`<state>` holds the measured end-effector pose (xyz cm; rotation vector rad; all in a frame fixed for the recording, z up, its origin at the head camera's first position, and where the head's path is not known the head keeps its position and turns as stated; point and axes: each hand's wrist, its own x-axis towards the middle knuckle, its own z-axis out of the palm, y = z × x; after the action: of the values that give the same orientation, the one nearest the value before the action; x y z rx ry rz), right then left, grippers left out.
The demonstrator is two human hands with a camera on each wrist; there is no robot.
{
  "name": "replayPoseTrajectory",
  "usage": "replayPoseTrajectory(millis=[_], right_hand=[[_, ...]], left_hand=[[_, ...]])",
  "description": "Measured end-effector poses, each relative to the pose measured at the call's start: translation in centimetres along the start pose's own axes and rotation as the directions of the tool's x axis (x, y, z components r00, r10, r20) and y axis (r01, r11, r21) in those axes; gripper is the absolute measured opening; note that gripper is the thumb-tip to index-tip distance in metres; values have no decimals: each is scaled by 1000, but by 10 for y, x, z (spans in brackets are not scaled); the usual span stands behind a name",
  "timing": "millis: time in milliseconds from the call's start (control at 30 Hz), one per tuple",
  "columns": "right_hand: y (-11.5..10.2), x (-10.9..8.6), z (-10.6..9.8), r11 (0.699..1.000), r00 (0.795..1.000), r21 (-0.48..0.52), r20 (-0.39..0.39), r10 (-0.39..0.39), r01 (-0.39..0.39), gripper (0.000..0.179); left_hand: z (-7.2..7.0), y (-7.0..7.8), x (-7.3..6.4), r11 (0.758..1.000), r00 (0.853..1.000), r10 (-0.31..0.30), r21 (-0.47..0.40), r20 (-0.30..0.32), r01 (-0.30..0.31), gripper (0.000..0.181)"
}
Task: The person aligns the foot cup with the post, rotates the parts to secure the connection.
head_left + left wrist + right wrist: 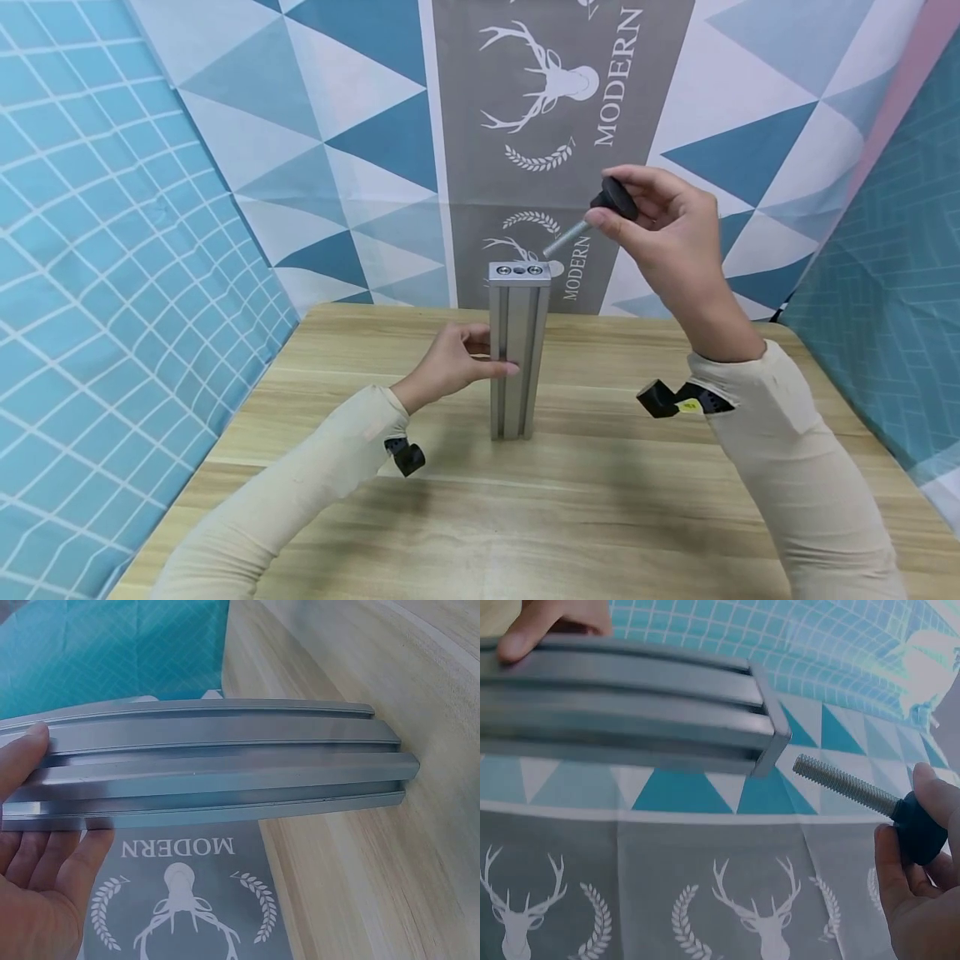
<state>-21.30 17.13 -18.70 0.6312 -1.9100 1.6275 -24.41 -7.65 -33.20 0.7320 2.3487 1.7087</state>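
Item 1: threaded bolt [847, 785], metal shaft with black knob [619, 198]. Place: above and right of the profile, tip near the profile's top end but apart from it; shaft slanting down toward the profile.

Item 2: right hand [666, 229]. Thumb and fingertips pinch the knob, closed in to its width; shaft free of the fingers.

Item 3: aluminium profile [515, 325], grooved, upright, lower end apparently on the table. Top carries an end plate [519, 282] with a middle hole [519, 271] between two screw heads.

Item 4: left hand [450, 367], at the profile's left side. Thumb across the near face, fingers behind, spread to the profile's width and holding it.

Item 5: wooden table [600, 500], beneath the profile. Patterned cloth [382, 125], behind the profile.

Handling note (judgement): the step appears to be matching shaft to middle hole. Best done by bringing the shaft vertical over the hole before contact, starting the thread by light turns of the knob, and keeping the profile steady; a slanted start risks cross-threading. Hole thread: too small to tell.
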Motion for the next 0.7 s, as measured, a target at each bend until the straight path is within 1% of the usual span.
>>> replayPoseTrajectory(millis=[33,133,333,433,633,700], right_hand=[[-2,1,3,1000,1000,29,8,1,-1,38],[-4,1,10,998,999,57,40,6,-9,37],[0,0,20,999,994,13,99,34,-35,37],[1,3,22,999,992,-17,119,36,-34,38],[-5,12,25,999,982,-40,186,28,-21,39],[-8,15,25,997,976,-75,216,31,-15,39]], left_hand=[[0,0,0,1000,1000,-3,-2,0,3,36],[0,0,0,1000,1000,-6,0,1,6,36],[0,1,0,1000,1000,-1,12,-2,1,37],[0,1,0,1000,1000,-6,9,-2,6,37],[0,1,0,1000,1000,-10,7,1,10,37],[0,1,0,1000,1000,-11,3,6,11,37]])
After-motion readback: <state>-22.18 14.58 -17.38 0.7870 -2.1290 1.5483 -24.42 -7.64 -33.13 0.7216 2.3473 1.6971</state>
